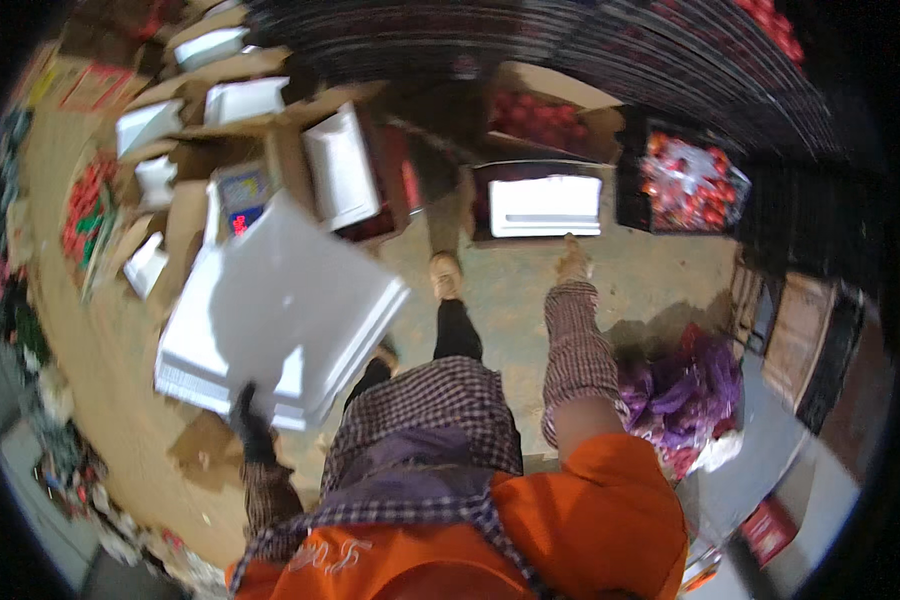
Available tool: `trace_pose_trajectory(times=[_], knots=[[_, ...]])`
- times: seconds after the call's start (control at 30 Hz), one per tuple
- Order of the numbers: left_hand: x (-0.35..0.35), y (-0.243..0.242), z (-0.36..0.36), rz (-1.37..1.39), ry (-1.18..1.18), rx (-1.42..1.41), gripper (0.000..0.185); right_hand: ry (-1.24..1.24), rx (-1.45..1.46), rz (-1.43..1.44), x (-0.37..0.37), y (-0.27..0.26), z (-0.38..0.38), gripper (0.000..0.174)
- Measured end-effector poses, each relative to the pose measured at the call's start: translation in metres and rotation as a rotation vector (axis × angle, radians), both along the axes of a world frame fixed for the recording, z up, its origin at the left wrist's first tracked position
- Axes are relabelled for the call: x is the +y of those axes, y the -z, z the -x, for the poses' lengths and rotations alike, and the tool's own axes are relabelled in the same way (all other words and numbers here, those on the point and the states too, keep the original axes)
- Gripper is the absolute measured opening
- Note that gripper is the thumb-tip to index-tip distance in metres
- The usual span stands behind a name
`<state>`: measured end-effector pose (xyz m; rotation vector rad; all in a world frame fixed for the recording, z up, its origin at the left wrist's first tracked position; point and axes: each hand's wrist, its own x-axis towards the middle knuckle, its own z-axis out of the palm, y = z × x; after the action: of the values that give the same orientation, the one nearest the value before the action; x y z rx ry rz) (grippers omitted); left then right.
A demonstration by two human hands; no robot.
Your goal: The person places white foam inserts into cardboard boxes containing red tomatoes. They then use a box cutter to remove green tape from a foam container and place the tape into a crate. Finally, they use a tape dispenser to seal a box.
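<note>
My left hand (pixel 253 416), in a dark glove, is at the near edge of a stack of white sheets or flat boards (pixel 195 322); whether it grips any is unclear. The top ones lie askew and blurred. Beyond the stack is a digital scale (pixel 244 199) with a red display. My right hand (pixel 572 262) reaches forward to the near edge of an open carton (pixel 607 202) with a bright white sheet (pixel 544 206) inside; its fingers are blurred. A crate (pixel 630 180) of red produce in clear film stands to its right.
Open cartons with white liners (pixel 244 101) crowd the far left. A carton of red produce (pixel 536 120) stands behind the middle one. Stacked black crates (pixel 720 75) line the far side. Purple mesh bags (pixel 679 390) lie at right, near a wooden crate (pixel 791 330). Red netting (pixel 86 202) lies far left.
</note>
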<state>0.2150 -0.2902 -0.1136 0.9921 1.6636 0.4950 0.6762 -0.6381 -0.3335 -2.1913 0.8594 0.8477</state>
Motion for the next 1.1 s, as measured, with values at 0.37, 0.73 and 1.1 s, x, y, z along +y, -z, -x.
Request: trace_pose_trajectory(times=[0.37,0.73,1.1], knots=[[-0.015,0.018,-0.073,-0.066,0.134,-0.387,0.043,-0.704,0.057,-1.021,0.202,-0.199,0.076,0.067],[-0.057,0.098,0.0,0.024,0.249,-0.365,0.05,-0.855,0.08,-0.696,0.139,-0.142,0.146,0.053],[-0.131,0.116,0.02,0.047,0.132,-0.414,0.053,-0.793,-0.006,-0.477,0.096,-0.166,0.186,0.048]])
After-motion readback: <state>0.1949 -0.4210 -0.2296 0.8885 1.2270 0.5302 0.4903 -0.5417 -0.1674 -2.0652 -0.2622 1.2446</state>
